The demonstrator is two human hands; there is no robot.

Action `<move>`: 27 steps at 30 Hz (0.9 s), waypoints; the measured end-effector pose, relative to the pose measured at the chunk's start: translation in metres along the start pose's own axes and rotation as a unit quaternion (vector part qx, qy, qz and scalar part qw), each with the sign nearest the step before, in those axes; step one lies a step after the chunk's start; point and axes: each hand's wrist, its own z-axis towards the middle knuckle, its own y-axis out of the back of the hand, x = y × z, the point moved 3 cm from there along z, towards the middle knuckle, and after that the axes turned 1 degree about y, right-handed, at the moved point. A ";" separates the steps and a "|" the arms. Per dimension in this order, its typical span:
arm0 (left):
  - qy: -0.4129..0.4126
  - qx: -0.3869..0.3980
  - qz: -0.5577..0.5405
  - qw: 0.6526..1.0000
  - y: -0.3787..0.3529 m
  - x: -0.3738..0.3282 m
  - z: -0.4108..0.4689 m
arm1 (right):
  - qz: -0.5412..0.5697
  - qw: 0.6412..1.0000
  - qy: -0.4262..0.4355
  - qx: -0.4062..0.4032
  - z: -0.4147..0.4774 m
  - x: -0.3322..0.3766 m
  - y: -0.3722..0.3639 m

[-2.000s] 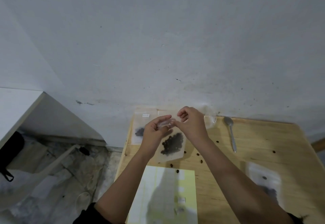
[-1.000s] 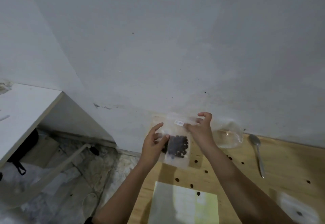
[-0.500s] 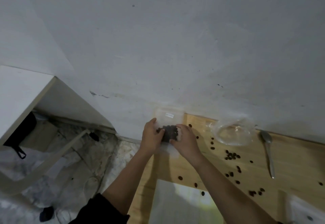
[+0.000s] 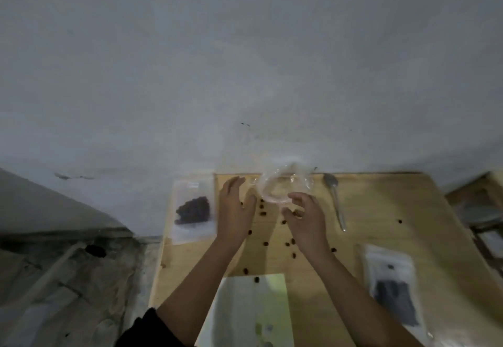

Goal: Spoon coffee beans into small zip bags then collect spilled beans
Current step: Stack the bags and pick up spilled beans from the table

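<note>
I judged the spooning largely done and the clean-up barely begun. I took the open clear bag (image 4: 283, 187) at the back edge of the tabletop (image 4: 381, 210) as my mark.

One small zip bag (image 4: 193, 210) lay flat well to the left of it, at the tabletop's left edge, with a dark clump of beans inside. A second zip bag (image 4: 392, 286) lay well to its right and nearer me, also dark with beans. Whether either was zipped I could not tell. The spoon (image 4: 336, 202) lay just right of the clear bag, bowl toward the wall, with nothing touching it.

The spilled coffee beans (image 4: 263, 213) were scattered on the wood from just in front of the clear bag back toward me. One sat at the far edge of the pale paper sheet (image 4: 250, 308).

My left grip (image 4: 235, 210) hovered just left of the clear bag, released, fingers straight, holding nothing. My right grip (image 4: 306, 218) hung just in front of the bag's rim, fingers loosely curved. Beans lay close under it, but I saw none pinched, so I counted it released too.

By my reckoning, every loose bean remained to be gathered.
</note>
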 end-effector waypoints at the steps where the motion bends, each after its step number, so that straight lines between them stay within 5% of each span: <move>1: -0.008 0.034 -0.013 0.999 -0.020 -0.013 -0.010 | 0.001 0.999 -0.019 -0.038 -0.005 -0.015 0.023; 7: -0.061 0.268 -0.021 0.961 -0.143 -0.066 -0.093 | -0.063 0.971 -0.159 -0.165 -0.055 -0.116 0.143; 11: 0.001 0.341 -0.044 0.939 -0.199 -0.068 -0.139 | -0.094 0.951 -0.215 -0.199 -0.085 -0.161 0.188; 17: 0.032 0.327 -0.003 0.944 -0.241 -0.065 -0.175 | -0.051 0.952 -0.260 -0.150 -0.095 -0.193 0.199; 23: 0.018 0.290 0.029 0.956 -0.255 -0.072 -0.180 | -0.065 0.964 -0.206 -0.153 -0.090 -0.195 0.201; 27: 0.019 0.210 -0.027 0.977 -0.247 -0.082 -0.175 | 0.051 0.963 -0.205 -0.170 -0.081 -0.185 0.208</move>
